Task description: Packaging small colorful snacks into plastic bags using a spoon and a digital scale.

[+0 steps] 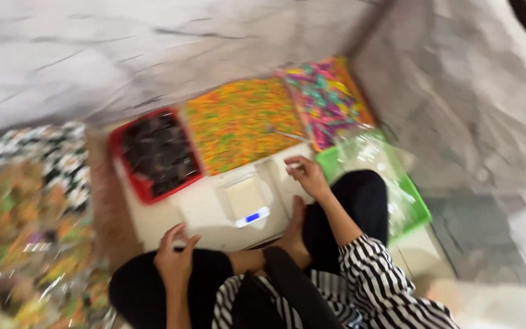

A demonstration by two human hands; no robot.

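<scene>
Left hand point(175, 259) is resting with loosely spread fingers on the near edge of a white board point(205, 216); right hand point(307, 175) is curling, seemingly empty, right of a small scale point(246, 201)

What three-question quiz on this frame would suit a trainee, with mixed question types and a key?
1. True or false: the red tray holds dark pieces.
2. Which hand is nearer the green tray? A) left hand B) right hand
3. Fill in: the small scale stands on a white ____ between the hands.

Key:
1. True.
2. B; the right hand is close beside the green tray, which holds clear plastic bags.
3. Board; the scale's lit display is blue, and nothing appears to lie on its platform. Beyond it sit the orange-yellow sweets.
</scene>
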